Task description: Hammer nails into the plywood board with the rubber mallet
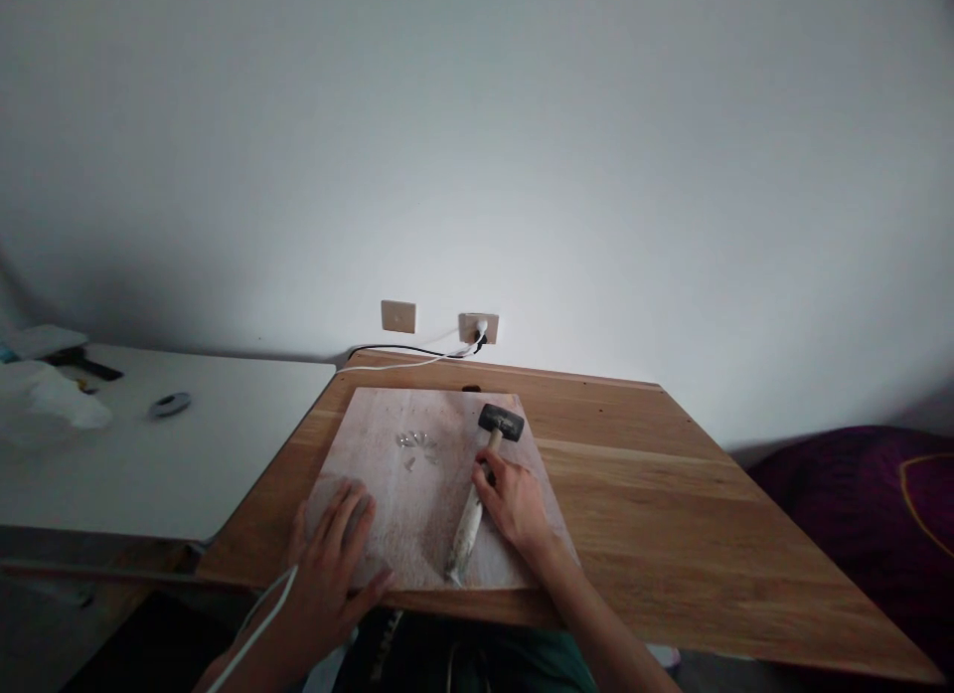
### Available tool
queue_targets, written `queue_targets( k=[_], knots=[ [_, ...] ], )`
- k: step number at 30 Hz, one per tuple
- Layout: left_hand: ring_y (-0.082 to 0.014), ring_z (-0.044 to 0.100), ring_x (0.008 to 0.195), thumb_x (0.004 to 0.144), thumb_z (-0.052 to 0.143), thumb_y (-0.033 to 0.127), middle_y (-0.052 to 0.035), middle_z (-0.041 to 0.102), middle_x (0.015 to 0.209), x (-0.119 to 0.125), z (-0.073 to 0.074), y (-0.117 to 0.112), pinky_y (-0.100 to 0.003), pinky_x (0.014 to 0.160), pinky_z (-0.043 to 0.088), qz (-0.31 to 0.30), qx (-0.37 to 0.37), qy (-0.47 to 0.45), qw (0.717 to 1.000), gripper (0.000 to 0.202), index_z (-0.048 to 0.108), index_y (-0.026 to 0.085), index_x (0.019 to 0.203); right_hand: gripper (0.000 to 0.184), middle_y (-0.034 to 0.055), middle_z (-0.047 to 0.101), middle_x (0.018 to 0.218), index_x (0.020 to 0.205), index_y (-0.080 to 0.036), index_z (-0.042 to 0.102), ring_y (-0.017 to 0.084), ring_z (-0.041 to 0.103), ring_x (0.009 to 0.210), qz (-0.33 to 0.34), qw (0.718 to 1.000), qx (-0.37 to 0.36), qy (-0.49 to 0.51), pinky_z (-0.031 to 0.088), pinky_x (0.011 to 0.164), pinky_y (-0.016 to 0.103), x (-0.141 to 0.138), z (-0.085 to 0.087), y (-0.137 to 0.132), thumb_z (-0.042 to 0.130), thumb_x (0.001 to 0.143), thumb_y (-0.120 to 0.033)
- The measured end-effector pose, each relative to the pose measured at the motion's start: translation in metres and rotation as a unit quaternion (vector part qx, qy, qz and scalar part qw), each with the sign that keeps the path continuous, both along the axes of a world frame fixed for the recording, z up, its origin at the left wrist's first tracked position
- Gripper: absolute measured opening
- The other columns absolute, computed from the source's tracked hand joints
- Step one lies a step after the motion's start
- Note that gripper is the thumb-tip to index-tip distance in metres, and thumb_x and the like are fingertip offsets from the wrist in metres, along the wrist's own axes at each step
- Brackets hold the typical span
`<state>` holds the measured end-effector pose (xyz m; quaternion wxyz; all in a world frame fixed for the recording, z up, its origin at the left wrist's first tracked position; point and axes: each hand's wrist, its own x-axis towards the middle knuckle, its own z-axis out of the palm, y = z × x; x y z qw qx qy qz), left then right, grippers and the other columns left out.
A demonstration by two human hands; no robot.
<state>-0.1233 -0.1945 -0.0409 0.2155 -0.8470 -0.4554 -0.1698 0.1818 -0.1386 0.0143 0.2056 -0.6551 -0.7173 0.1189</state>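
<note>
A pale square board lies on the wooden table. On its right side rests a mallet with a black head and a whitish, worn handle, the head pointing away from me. My right hand has its fingers closed around the upper handle, just below the head. My left hand lies spread over the board's front left corner and holds nothing. Several small clear pieces sit in a rough arc on the board, ahead of and between my hands; what they are made of I cannot tell.
The wooden table meets a wall with a plugged socket and cables along its back edge. At left, a white table bears a grey ring-shaped roll and a white plastic bag. Purple fabric bulges at right.
</note>
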Motion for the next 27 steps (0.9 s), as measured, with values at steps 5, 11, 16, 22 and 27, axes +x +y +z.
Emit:
queue_targets(
  k=[5,11,16,22,27],
  knots=[
    [-0.0376,0.047,0.144,0.098,0.049,0.063,-0.0200,0.053,0.153,-0.003,0.000,0.000,-0.060,0.122,0.026,-0.021,-0.009,0.002,1.000,0.067,0.058,0.015,0.144,0.028,0.0064,0.080,0.094,0.108,-0.022,0.071,0.021,0.075,0.088,0.001,1.000,0.003,0.006,0.038,0.068,0.026,0.000,-0.002,0.000,0.046,0.105,-0.034],
    [-0.0380,0.046,0.145,0.098,0.051,0.060,-0.0202,0.052,0.154,-0.006,-0.003,0.001,-0.063,0.121,0.027,-0.022,-0.008,0.002,1.000,0.067,0.056,0.015,0.146,0.026,0.0055,0.080,0.089,0.108,-0.023,0.071,0.021,0.075,0.085,-0.004,1.000,0.006,0.010,0.038,0.067,0.026,-0.001,-0.005,0.001,0.047,0.104,-0.034],
    [-0.0391,0.047,0.143,0.098,0.050,0.059,-0.0215,0.054,0.151,0.005,0.000,0.000,-0.065,0.122,0.021,-0.013,0.010,-0.005,1.000,0.064,0.059,0.013,0.142,0.027,0.0064,0.080,0.090,0.105,-0.023,0.072,0.020,0.074,0.084,-0.005,1.000,0.006,0.016,0.038,0.067,0.026,0.003,-0.004,0.000,0.047,0.104,-0.034],
    [-0.0395,0.041,0.147,0.098,0.048,0.063,-0.0222,0.051,0.154,0.048,0.007,-0.001,-0.062,0.125,0.014,-0.029,0.001,-0.004,1.000,0.069,0.059,0.011,0.142,0.031,0.0062,0.079,0.087,0.110,-0.022,0.072,0.021,0.074,0.079,-0.022,0.999,0.008,0.035,0.040,0.068,0.026,0.043,-0.008,-0.012,0.044,0.103,-0.035],
    [-0.0395,0.039,0.148,0.099,0.044,0.065,-0.0219,0.048,0.156,0.090,0.010,0.000,-0.063,0.124,0.014,-0.058,-0.016,-0.005,0.998,0.070,0.060,0.012,0.142,0.037,0.0085,0.079,0.086,0.110,-0.021,0.072,0.023,0.072,0.075,-0.063,0.997,0.009,0.039,0.042,0.067,0.027,0.089,-0.012,-0.029,0.042,0.102,-0.039]
  ],
)
